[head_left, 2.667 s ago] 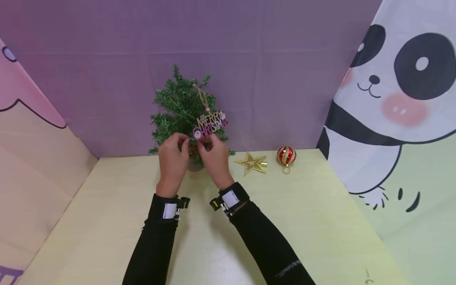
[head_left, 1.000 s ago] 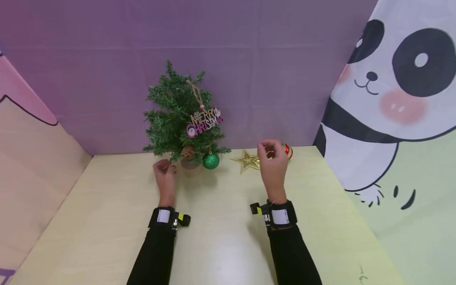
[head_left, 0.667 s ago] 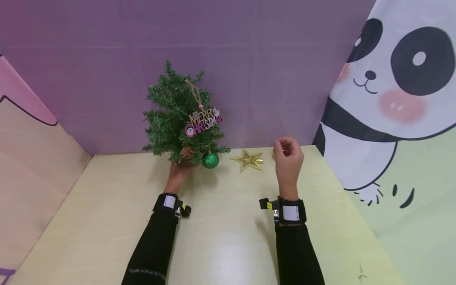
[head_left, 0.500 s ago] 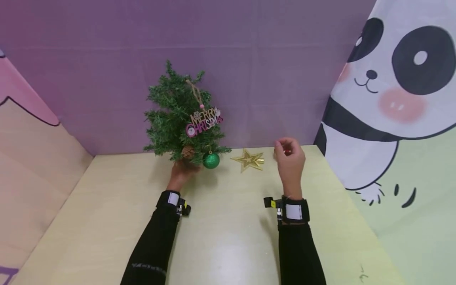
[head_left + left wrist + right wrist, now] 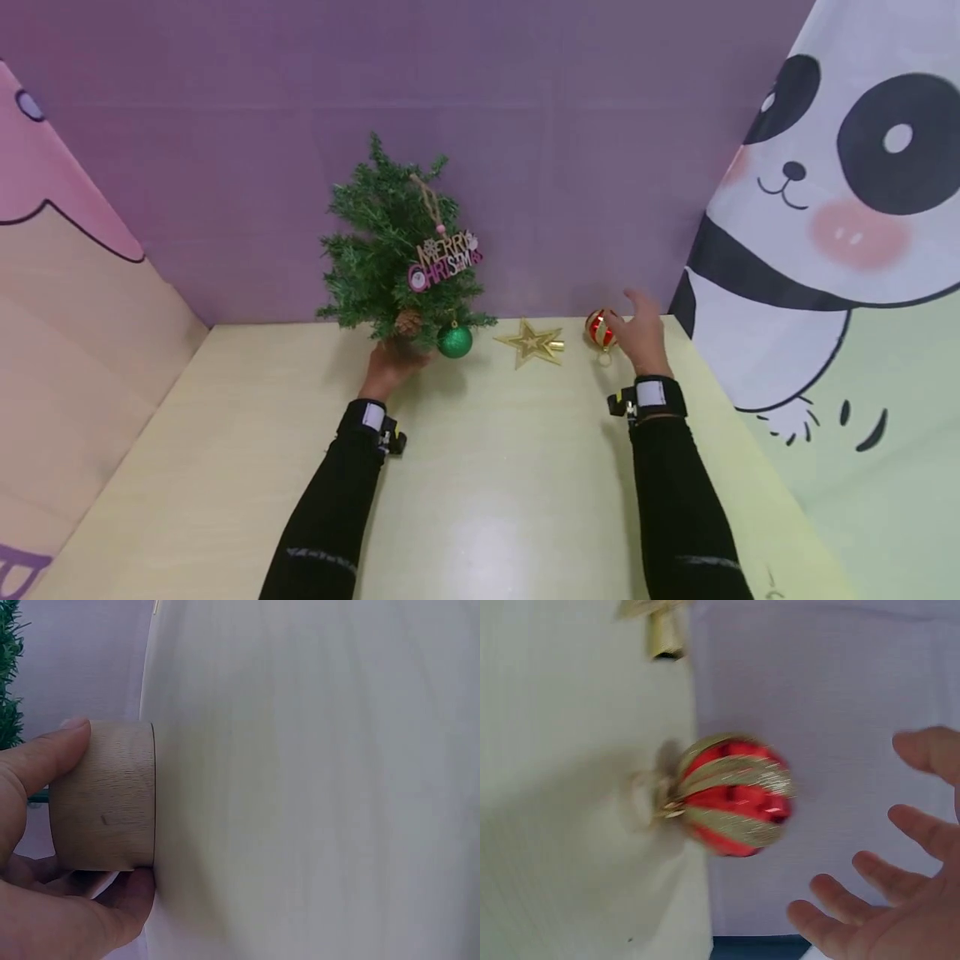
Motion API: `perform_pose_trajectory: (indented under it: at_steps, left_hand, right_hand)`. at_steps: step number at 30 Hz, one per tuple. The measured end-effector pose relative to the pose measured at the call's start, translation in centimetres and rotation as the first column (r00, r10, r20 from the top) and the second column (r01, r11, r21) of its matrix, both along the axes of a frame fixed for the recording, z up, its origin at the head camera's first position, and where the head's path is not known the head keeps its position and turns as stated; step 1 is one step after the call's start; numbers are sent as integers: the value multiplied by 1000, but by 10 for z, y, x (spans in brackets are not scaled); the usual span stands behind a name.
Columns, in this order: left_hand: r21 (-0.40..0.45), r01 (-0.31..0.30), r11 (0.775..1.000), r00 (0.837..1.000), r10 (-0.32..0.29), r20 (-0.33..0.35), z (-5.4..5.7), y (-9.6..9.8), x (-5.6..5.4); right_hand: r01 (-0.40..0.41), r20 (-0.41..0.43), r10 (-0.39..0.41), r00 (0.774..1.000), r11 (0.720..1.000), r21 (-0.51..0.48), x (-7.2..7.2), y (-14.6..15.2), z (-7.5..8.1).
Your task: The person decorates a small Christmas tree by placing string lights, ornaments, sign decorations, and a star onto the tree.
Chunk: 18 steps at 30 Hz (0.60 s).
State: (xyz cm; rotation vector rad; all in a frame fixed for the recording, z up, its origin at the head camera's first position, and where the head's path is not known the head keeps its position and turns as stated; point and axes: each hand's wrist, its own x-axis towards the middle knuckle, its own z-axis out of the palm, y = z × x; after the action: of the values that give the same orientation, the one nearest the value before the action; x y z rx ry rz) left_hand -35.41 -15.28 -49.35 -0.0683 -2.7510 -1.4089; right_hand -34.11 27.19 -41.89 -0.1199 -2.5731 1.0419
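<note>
A small artificial Christmas tree [image 5: 375, 242] stands at the back of the table. My left hand [image 5: 387, 367] grips its round wooden base [image 5: 109, 799], thumb on one side and fingers curled round the other in the left wrist view. On the tree hang a "Merry Christmas" sign [image 5: 446, 260] and a green glitter bauble [image 5: 454, 341]; a pine cone [image 5: 408, 322] sits low on it. My right hand [image 5: 643, 333] is beside a red and gold striped bauble [image 5: 739, 796], fingers spread and apart from it in the right wrist view.
A gold star topper [image 5: 531, 343] lies on the table [image 5: 487, 467] between the tree and the striped bauble. A purple cloth backdrop [image 5: 585, 183] rises right behind the table's back edge. A panda-print cloth [image 5: 862, 350] hangs along the right side.
Both hands left the tree's lower front, where the green bauble now shows. My left hand took hold of the base. My right hand moved right to the striped bauble and its fingers spread.
</note>
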Motion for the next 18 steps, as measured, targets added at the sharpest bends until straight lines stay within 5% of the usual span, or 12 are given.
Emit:
perform_pose_trajectory:
  at_steps: [4,10,18]
  left_hand:
    - [-3,2,1000,1000,-2,26,4,-1,2]
    - [41,-12,999,999,10,43,5,3,6]
    - [95,-36,995,997,29,78,4,-2,9]
  right_hand:
    - [-127,153,112,982,988,92,-27,5,-14]
    - [-156,270,97,958,966,208,-38,3,-23]
    - [-161,132,122,984,922,352,-43,2,-33]
